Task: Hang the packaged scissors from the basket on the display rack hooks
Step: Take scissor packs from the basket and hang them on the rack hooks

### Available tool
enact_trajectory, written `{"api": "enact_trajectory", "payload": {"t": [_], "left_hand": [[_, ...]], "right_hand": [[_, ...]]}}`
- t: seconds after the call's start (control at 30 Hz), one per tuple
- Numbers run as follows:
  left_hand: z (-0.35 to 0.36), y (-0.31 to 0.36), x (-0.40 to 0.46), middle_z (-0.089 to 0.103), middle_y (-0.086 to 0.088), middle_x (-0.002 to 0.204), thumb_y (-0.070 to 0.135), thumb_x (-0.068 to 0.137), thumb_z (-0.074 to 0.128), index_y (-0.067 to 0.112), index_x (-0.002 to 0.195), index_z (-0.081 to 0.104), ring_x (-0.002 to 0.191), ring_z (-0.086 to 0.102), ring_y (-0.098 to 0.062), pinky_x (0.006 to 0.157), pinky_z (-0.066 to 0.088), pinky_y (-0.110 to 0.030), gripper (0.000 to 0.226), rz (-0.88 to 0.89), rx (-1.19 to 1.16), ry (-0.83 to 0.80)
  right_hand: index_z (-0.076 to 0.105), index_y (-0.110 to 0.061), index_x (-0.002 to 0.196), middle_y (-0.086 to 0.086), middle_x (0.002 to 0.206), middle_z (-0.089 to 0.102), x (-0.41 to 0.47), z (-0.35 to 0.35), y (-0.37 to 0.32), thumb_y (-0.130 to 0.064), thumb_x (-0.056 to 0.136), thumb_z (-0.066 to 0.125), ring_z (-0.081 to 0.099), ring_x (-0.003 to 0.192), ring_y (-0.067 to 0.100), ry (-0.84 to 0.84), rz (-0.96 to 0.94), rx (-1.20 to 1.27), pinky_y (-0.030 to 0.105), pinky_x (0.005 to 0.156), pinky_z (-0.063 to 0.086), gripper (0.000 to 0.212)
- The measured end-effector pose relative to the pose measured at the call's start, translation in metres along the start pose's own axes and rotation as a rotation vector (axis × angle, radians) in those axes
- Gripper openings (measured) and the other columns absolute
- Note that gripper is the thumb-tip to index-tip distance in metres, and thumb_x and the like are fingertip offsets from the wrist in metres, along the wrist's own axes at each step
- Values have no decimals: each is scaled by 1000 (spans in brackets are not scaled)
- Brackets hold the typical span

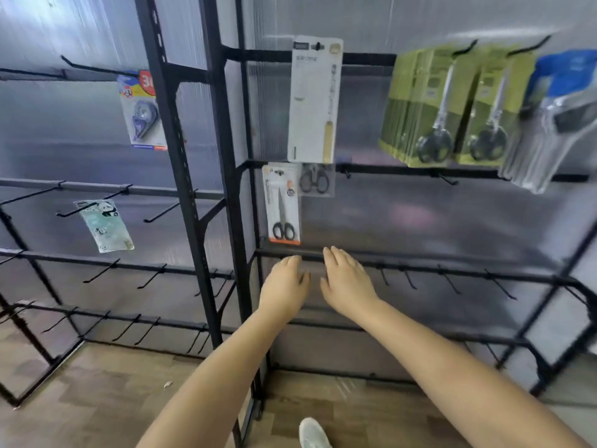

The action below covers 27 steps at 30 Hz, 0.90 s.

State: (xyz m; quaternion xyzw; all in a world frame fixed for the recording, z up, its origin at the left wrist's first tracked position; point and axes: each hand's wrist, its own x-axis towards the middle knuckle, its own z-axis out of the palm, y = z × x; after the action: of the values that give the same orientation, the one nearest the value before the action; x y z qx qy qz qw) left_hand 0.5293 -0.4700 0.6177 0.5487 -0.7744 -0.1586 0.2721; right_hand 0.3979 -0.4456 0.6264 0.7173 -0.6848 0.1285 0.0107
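My left hand (284, 287) and right hand (347, 281) reach side by side toward a black rack bar (452, 270), fingers relaxed and holding nothing. Just above them the orange-carded scissors pack (281, 205) hangs upright on the display rack, blades pointing up, handles down. Green-carded scissors packs (452, 108) hang upper right.

Two hands (284, 286), two racks (181, 189)
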Motion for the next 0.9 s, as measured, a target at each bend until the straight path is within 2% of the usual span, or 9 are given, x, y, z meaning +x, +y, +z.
{"api": "enact_trajectory", "payload": {"t": [0.07, 0.17, 0.27, 0.37, 0.57, 0.67, 0.77, 0.9], "left_hand": [[-3, 25, -18, 44, -6, 141, 24, 98, 41, 7, 137, 40, 129, 41, -24, 99, 38, -34, 43, 45, 13, -35], [-5, 62, -35, 53, 0, 116, 23, 97, 40, 10, 119, 48, 113, 47, -23, 85, 39, -33, 27, 107, 21, -89], [-1, 100, -44, 50, -9, 129, 23, 97, 41, 4, 126, 47, 119, 47, -28, 90, 42, -36, 35, 132, 49, -155], [15, 141, -52, 53, -11, 114, 19, 95, 42, 3, 110, 50, 112, 49, -31, 83, 43, -35, 24, 190, 64, -228], [76, 225, -78, 51, -11, 126, 19, 96, 42, 3, 124, 48, 118, 46, -29, 92, 43, -38, 33, 383, 57, -367], [118, 269, -102, 48, -11, 134, 21, 97, 41, 5, 132, 43, 123, 43, -28, 96, 41, -37, 38, 437, 74, -441], [162, 314, -138, 45, -12, 138, 22, 97, 40, 5, 134, 43, 128, 40, -28, 100, 37, -35, 40, 483, 60, -529], [224, 368, -195, 45, -12, 138, 21, 97, 41, 6, 131, 45, 126, 41, -28, 98, 35, -34, 37, 576, 76, -701]], "right_hand": [[14, -7, 149, 10, 156, 16, -24, -13, 13, -27, 97, 42, 15, 144, 22, 24, 60, 12, 35, 115, 17, 62], [16, -6, 148, 10, 156, 18, -58, -36, 32, -27, 98, 41, 17, 144, 23, 36, 158, 38, 35, 114, 20, 60], [15, -6, 149, 10, 156, 18, -91, -61, 56, -28, 98, 41, 18, 143, 24, 43, 244, 39, 35, 113, 21, 61], [14, -7, 149, 9, 156, 18, -123, -82, 89, -29, 99, 40, 18, 143, 23, 65, 319, 24, 34, 114, 21, 61], [17, -6, 148, 10, 153, 24, -200, -99, 166, -29, 98, 41, 25, 140, 23, 103, 510, 35, 32, 112, 24, 60], [26, -5, 145, 10, 147, 33, -258, -95, 205, -27, 96, 45, 35, 134, 25, 126, 621, 64, 31, 107, 30, 57], [34, -6, 139, 12, 137, 44, -327, -85, 245, -24, 91, 50, 45, 123, 29, 121, 773, 95, 33, 99, 36, 53], [36, -3, 137, 13, 135, 44, -424, -72, 299, -21, 91, 50, 44, 123, 28, 75, 973, 156, 33, 101, 35, 51]]}}
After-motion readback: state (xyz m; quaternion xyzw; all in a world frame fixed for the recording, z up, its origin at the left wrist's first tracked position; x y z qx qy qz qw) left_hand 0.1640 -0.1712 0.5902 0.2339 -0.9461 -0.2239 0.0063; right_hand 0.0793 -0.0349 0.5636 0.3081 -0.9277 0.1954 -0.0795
